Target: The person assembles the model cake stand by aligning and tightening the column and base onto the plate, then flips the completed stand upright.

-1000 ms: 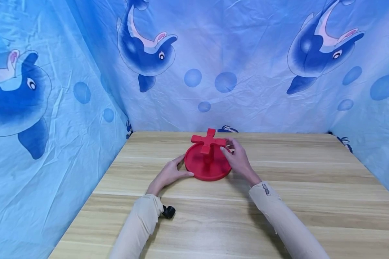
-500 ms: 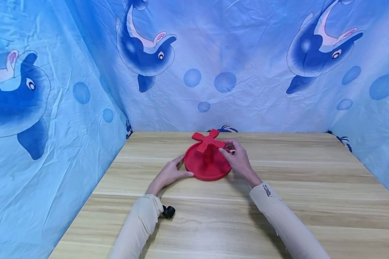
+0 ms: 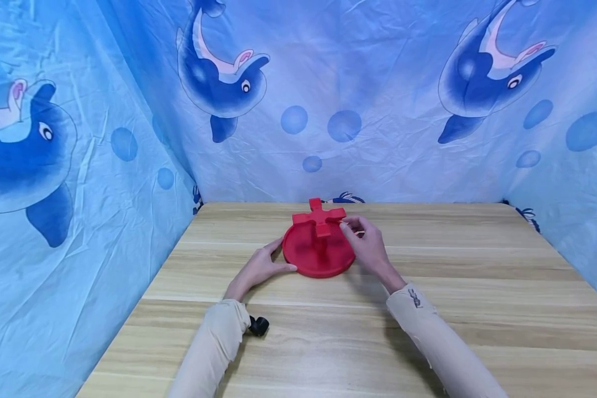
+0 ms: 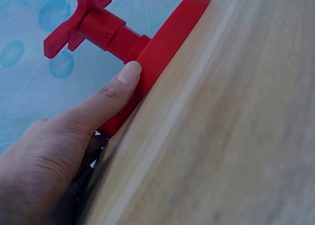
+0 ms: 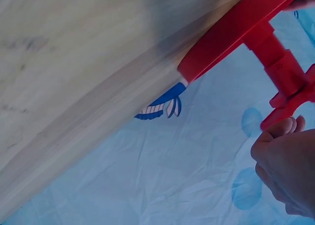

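Note:
A red round base (image 3: 319,272) lies on the wooden table, with a thick post (image 4: 106,30) standing up from its middle. A four-armed red cross handle (image 3: 319,218) tops the post. My left hand (image 3: 260,267) holds the base's left side, its thumb on the near rim and its fingers around the far left edge. In the left wrist view the thumb presses the rim, and the other fingers are mostly hidden. My right hand (image 3: 369,243) pinches the end of the cross handle's right arm, its fingers curled. The right wrist view shows those fingertips (image 5: 281,127) at the arm's tip.
The wooden table (image 3: 298,354) spreads around the base. Blue curtains (image 3: 388,171) with dolphin prints stand behind it and at both sides. A small black device (image 3: 259,326) sits by my left wrist.
The cross handle has turned about the post, its arms changing direction from frame to frame. My right hand has shifted slightly at its arms. My left hand and the base have stayed put.

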Action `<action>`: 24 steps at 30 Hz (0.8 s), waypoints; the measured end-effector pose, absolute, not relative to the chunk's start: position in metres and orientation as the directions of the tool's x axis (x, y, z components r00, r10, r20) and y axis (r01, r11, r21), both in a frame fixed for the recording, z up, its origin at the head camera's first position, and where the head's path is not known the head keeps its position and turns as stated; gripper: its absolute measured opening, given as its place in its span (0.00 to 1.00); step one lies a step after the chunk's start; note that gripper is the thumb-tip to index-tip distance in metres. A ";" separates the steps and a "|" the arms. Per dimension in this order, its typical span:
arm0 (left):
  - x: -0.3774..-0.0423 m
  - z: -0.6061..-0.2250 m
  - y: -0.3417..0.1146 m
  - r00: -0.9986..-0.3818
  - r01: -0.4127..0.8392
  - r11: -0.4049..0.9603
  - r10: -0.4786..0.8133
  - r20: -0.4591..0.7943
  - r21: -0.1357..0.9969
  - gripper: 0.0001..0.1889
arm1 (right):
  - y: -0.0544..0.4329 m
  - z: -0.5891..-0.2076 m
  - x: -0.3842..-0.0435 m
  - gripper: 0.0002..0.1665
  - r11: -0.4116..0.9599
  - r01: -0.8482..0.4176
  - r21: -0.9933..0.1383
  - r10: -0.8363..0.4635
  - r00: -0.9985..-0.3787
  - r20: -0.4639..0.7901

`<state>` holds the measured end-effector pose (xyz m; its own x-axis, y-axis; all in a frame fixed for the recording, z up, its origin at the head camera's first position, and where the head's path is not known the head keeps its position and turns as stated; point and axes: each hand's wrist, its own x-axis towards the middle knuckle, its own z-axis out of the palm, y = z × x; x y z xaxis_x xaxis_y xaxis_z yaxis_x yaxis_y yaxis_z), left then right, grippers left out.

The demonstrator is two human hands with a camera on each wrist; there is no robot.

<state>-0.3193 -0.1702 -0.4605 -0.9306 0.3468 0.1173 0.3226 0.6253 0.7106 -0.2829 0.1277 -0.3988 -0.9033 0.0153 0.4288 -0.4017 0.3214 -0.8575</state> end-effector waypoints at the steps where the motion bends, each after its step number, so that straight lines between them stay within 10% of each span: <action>1: -0.319 -0.461 -0.170 -0.931 0.321 0.627 0.345 0.116 0.710 0.55 | 0.129 -0.399 -0.284 0.15 0.322 -0.406 -0.855 0.021 -0.900 0.435; 24: -0.321 -0.463 -0.171 -0.930 0.328 0.632 0.345 0.124 0.702 0.55 | 0.130 -0.408 -0.307 0.35 0.356 -0.343 -0.869 -0.090 -0.939 0.333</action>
<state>-0.3206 -0.1705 -0.4626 -0.9302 0.3455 0.1240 0.3283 0.6318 0.7022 -0.3075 0.1301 -0.4078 -0.9386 -0.0897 0.3333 -0.3427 0.3559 -0.8694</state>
